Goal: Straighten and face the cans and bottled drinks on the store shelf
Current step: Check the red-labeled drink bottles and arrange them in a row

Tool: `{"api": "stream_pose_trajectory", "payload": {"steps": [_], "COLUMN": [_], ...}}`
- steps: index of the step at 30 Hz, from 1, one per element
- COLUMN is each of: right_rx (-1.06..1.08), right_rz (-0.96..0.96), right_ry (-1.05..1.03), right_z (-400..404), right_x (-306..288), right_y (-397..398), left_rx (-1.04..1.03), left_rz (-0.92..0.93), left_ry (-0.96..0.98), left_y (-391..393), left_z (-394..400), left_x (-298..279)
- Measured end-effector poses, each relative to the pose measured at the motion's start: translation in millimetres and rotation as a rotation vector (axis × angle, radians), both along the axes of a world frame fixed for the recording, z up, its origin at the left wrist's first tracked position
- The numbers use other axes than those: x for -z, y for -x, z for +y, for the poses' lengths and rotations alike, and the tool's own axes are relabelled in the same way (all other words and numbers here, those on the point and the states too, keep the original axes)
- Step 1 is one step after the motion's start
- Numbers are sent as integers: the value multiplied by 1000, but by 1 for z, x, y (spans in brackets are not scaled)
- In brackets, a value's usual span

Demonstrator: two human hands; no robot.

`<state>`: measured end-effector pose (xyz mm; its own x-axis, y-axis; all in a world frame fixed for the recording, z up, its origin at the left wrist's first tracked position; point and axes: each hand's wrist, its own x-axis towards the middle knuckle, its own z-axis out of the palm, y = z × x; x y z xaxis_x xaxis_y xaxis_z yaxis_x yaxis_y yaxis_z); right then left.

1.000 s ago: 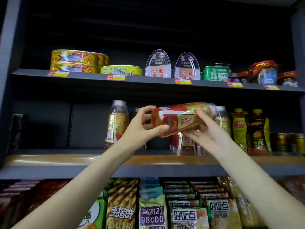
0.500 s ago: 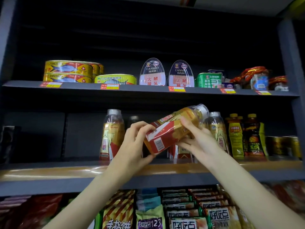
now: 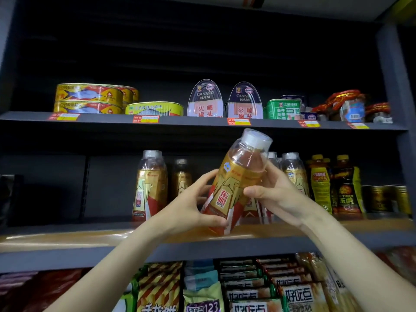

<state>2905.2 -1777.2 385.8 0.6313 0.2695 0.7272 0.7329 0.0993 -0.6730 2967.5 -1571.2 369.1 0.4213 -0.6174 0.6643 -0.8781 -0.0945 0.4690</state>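
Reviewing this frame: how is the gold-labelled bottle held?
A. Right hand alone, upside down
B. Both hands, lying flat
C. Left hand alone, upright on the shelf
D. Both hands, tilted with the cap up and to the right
D: the left hand grips the base and the right hand the upper body of the bottle, whose cap leans up and right.

The middle shelf point(image 3: 67, 238) holds tall gold bottles point(image 3: 150, 185), yellow bottles point(image 3: 319, 183) and dark cans point(image 3: 380, 199), while the top shelf point(image 3: 108, 120) holds fish tins point(image 3: 89, 97).
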Motion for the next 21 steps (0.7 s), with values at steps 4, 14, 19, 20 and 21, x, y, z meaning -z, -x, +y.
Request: {"api": "stream_pose_trajectory", "payload": {"steps": [4, 14, 19, 20, 21], "right_rx": [237, -105, -133, -120, -89], "right_rz": [-27, 184, 132, 101, 63], "right_ry": [-14, -582, -603, -583, -557], "right_z": [5, 23, 6, 4, 2], "right_x": [3, 10, 8, 7, 5], "right_y": [6, -6, -20, -19, -17], "left_rx": [-140, -687, -539, -527, -517], "left_rz": [-107, -986, -1147, -1126, -1100], "left_ry": [162, 245, 21, 5, -12], "left_y": [-1, 3, 0, -2, -3], "left_z": [-10, -12, 2, 3, 6], "left_x": [9, 10, 3, 4, 5]}}
